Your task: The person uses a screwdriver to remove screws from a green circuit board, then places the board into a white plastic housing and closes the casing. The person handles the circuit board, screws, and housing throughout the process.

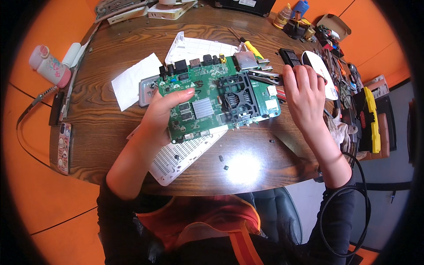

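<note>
Left hand (pixel 160 109) holds an uncased board (pixel 210 92); right hand (pixel 304 90) grips pliers (pixel 270 78); heatsink (pixel 202 107) and socket (pixel 240 98) seem still attached.

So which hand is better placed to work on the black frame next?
Probably the right hand: it holds pliers, their tip near the black frame. The left hand grips the green board.

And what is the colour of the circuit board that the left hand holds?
The circuit board is green; it shows best in the head view.
</note>
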`<state>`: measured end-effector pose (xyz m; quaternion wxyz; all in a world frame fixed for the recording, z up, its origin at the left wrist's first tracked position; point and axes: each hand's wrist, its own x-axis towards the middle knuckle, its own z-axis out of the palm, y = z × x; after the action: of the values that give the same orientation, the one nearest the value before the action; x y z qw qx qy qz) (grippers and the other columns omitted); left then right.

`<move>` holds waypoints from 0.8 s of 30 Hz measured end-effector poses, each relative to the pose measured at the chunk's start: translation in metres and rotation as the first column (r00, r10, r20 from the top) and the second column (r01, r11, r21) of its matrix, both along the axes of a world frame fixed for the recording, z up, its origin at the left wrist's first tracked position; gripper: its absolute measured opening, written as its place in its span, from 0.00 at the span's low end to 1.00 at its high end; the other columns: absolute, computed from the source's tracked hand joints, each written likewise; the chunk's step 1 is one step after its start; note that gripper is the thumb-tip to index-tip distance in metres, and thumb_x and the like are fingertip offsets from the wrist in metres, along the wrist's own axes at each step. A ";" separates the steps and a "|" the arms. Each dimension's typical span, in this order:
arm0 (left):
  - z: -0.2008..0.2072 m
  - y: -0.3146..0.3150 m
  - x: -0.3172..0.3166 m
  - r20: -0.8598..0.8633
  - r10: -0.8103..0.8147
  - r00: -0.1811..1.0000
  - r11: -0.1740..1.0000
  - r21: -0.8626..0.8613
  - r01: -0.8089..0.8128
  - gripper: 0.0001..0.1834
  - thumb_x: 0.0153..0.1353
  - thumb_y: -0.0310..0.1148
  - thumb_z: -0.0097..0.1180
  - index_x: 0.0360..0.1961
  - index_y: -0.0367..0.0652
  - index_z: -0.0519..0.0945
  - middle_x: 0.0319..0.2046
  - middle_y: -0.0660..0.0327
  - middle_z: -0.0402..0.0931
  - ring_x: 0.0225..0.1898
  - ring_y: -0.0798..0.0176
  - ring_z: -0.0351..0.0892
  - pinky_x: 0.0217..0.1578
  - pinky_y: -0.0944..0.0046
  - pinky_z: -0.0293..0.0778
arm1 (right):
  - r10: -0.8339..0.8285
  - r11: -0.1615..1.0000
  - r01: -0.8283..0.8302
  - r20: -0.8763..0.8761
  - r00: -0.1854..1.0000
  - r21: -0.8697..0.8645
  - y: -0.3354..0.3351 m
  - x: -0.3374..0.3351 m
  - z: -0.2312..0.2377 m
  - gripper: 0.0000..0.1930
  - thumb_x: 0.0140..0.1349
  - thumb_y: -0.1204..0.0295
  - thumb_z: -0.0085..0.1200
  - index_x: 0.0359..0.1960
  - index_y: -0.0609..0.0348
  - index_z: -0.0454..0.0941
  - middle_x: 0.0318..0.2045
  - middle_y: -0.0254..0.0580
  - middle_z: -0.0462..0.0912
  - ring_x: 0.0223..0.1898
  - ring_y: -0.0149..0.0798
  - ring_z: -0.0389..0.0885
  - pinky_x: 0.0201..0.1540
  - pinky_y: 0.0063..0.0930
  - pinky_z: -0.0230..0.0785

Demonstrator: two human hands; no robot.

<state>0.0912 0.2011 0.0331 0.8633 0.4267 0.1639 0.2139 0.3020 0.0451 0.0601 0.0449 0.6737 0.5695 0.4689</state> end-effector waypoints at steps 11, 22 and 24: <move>-0.007 0.001 0.001 -0.064 -0.026 0.998 0.998 -0.061 0.022 0.22 0.51 0.27 0.52 0.49 0.34 0.65 0.38 0.52 0.75 0.38 0.61 0.79 0.35 0.65 0.80 | -0.127 0.987 0.129 0.030 0.991 -0.099 -0.003 -0.011 -0.012 0.07 0.51 0.69 0.50 0.31 0.52 0.68 0.24 0.30 0.66 0.31 0.30 0.69 0.36 0.29 0.56; -0.007 -0.003 -0.001 -0.143 -0.106 0.984 0.992 -0.085 0.094 0.21 0.51 0.28 0.55 0.48 0.39 0.67 0.39 0.55 0.74 0.39 0.62 0.78 0.37 0.63 0.78 | -0.067 0.946 -0.056 -0.364 0.929 -0.318 -0.023 -0.008 0.009 0.05 0.49 0.77 0.46 0.28 0.58 0.64 0.24 0.40 0.70 0.31 0.40 0.73 0.38 0.35 0.65; -0.010 -0.004 0.000 -0.181 -0.075 0.981 0.984 0.145 0.102 0.22 0.51 0.29 0.57 0.47 0.38 0.67 0.39 0.55 0.75 0.38 0.63 0.78 0.37 0.64 0.78 | -0.141 0.919 -0.105 -0.564 0.814 -0.380 -0.029 -0.008 0.009 0.08 0.49 0.77 0.50 0.29 0.61 0.64 0.25 0.45 0.71 0.31 0.46 0.73 0.36 0.36 0.65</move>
<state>0.0907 0.1971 0.0228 0.8187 0.5161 0.2029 0.1489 0.2941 0.0160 0.0690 0.0081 0.7666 0.6316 0.1159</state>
